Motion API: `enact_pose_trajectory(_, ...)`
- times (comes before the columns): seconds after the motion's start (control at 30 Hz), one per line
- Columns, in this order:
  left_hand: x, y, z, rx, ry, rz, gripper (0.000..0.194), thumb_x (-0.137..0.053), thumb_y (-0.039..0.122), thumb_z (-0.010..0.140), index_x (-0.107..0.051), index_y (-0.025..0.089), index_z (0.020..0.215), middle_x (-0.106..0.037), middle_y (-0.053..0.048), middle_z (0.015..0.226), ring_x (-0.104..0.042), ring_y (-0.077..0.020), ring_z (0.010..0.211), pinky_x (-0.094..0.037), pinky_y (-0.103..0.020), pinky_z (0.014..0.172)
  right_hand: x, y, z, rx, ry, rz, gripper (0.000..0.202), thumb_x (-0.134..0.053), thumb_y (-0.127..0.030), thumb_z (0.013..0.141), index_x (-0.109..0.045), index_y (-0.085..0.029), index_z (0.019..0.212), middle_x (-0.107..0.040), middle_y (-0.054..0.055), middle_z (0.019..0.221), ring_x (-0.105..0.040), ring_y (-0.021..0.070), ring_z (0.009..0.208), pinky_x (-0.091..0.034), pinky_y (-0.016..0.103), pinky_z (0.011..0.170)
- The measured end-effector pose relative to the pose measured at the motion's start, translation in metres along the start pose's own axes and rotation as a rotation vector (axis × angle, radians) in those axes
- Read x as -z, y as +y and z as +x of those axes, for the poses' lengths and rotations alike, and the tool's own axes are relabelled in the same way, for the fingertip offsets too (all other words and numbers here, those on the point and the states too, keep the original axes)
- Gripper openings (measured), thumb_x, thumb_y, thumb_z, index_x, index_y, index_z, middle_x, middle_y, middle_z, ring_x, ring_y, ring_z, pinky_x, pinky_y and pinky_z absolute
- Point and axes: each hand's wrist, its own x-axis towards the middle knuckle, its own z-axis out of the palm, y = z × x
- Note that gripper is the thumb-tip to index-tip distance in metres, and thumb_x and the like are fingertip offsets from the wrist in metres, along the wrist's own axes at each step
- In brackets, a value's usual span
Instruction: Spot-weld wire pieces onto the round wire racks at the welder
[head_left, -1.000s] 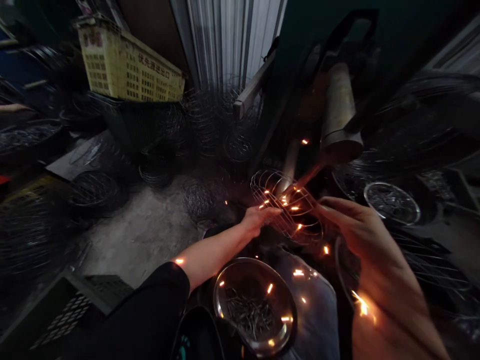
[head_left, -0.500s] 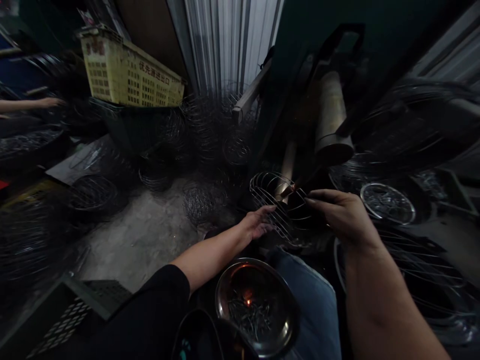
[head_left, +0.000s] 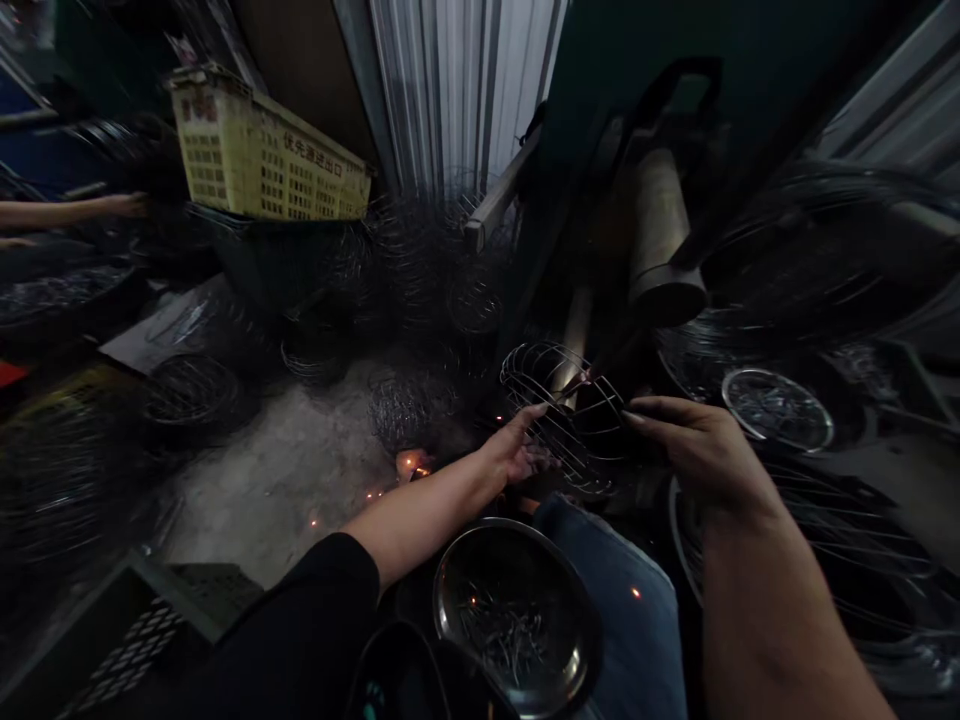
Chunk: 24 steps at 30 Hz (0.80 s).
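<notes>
A curved frame of thin metal wires [head_left: 540, 358] sits at the welding machine, around its pale metal rod [head_left: 574, 335]. My left hand [head_left: 517, 450] grips the frame's near left side, thumb on top and fingers underneath. At the right edge of the frame, my right hand [head_left: 686, 435] pinches the wire between thumb and fingers. A small reddish glow shows where the machine's tip meets the wires. Below my hands, a shiny steel bowl [head_left: 559, 560] holds short metal wire pieces [head_left: 514, 635] beside my jeans-clad leg [head_left: 619, 600].
A thick metal cylinder [head_left: 664, 220] juts from the machine above my right hand. Wire racks [head_left: 832, 530] and a round dish [head_left: 780, 408] lie at right. A yellow crate [head_left: 300, 170] stands at back left. Another person's arm [head_left: 67, 210] reaches in at far left. Orange sparks lie around.
My right hand has shifted slightly right with the frame's edge. Sparks now scatter over the floor, my leg and near my left forearm. The bright reflection in the bowl has faded.
</notes>
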Motion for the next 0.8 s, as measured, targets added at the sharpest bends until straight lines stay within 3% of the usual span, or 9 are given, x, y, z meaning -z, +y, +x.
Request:
enact_pose_trajectory(0.1,0.006,0.0,-0.011,-0.024,0.0,0.228,0.054,-0.068,0.068,0.075,-0.06,0.014,0.08,-0.062,-0.006,0.066,-0.062,-0.0175,0.055,-0.049,-0.027,0.051,0.007,0.001,-0.004,-0.029,0.0,0.025,0.051,-0.098,-0.046,0.037,-0.078,-0.021,0.076,-0.073,0.002,0.068,-0.067,0.0171,0.059,-0.055,0.025,0.053)
enact_pose_trajectory(0.17,0.017,-0.001,-0.022,-0.227,0.024,0.499,0.062,-0.063,0.075,0.074,-0.064,0.013,0.081,-0.065,-0.009,0.071,-0.067,-0.0228,0.067,-0.055,-0.034,0.062,0.019,0.012,-0.011,-0.052,-0.018,0.053,0.052,-0.098,-0.047,0.041,-0.08,-0.023,0.083,-0.076,0.002,0.074,-0.07,0.0181,0.064,-0.058,0.025,0.057)
enact_pose_trajectory(0.23,0.03,-0.001,-0.031,-0.704,0.083,0.855,0.062,-0.067,0.071,0.073,-0.071,0.013,0.095,-0.071,-0.013,0.089,-0.07,-0.0294,0.093,-0.056,-0.042,0.084,0.032,0.031,-0.019,-0.097,-0.069,0.063,0.054,-0.098,-0.047,0.045,-0.08,-0.024,0.091,-0.077,0.003,0.079,-0.073,0.0202,0.068,-0.06,0.027,0.061)
enact_pose_trajectory(0.3,0.04,0.0,-0.032,-1.256,0.093,1.226,0.061,-0.073,0.061,0.075,-0.072,0.017,0.117,-0.07,-0.015,0.115,-0.062,-0.0328,0.119,-0.048,-0.046,0.104,0.04,0.053,-0.027,-0.142,-0.096,0.093,0.055,-0.099,-0.045,0.044,-0.081,-0.023,0.091,-0.078,0.005,0.079,-0.074,0.0223,0.071,-0.062,0.029,0.064)
enact_pose_trajectory(0.33,0.043,0.0,-0.03,-1.462,0.071,1.402,0.062,-0.073,0.056,0.077,-0.068,0.018,0.127,-0.067,-0.015,0.127,-0.056,-0.0338,0.129,-0.043,-0.047,0.109,0.042,0.065,-0.03,-0.151,-0.084,0.123,0.054,-0.099,-0.045,0.042,-0.081,-0.023,0.088,-0.078,0.005,0.078,-0.075,0.0226,0.071,-0.062,0.029,0.065)
enact_pose_trajectory(0.4,0.044,0.0,-0.018,-1.692,0.018,1.684,0.062,-0.07,0.05,0.083,-0.063,0.02,0.137,-0.062,-0.016,0.137,-0.049,-0.0346,0.137,-0.041,-0.048,0.11,0.04,0.083,-0.033,-0.14,-0.018,0.197,0.053,-0.1,-0.044,0.037,-0.08,-0.023,0.081,-0.078,0.005,0.076,-0.074,0.0212,0.069,-0.062,0.028,0.066)
enact_pose_trajectory(0.47,0.041,-0.001,-0.003,-1.778,0.015,1.797,0.059,-0.067,0.045,0.086,-0.06,0.02,0.14,-0.065,-0.015,0.133,-0.052,-0.0336,0.134,-0.042,-0.048,0.108,0.034,0.094,-0.036,-0.097,0.066,0.249,0.052,-0.101,-0.043,0.032,-0.08,-0.023,0.076,-0.077,0.004,0.074,-0.073,0.0198,0.064,-0.062,0.027,0.063)
enact_pose_trajectory(0.57,0.037,-0.004,0.014,-1.797,0.081,1.739,0.058,-0.063,0.043,0.087,-0.06,0.016,0.14,-0.07,-0.015,0.121,-0.06,-0.0312,0.123,-0.044,-0.049,0.107,0.025,0.093,-0.037,0.006,0.144,0.22,0.051,-0.1,-0.046,0.034,-0.08,-0.023,0.075,-0.077,0.005,0.074,-0.073,0.021,0.063,-0.062,0.03,0.063)
enact_pose_trajectory(0.8,0.04,-0.003,0.025,-1.765,0.148,1.51,0.064,-0.071,0.038,0.079,-0.059,0.012,0.137,-0.067,-0.019,0.125,-0.062,-0.0309,0.119,-0.05,-0.049,0.105,0.009,0.051,-0.022,0.108,0.193,0.052,0.051,-0.096,-0.052,0.043,-0.081,-0.022,0.082,-0.077,0.005,0.076,-0.072,0.0211,0.065,-0.059,0.029,0.056)
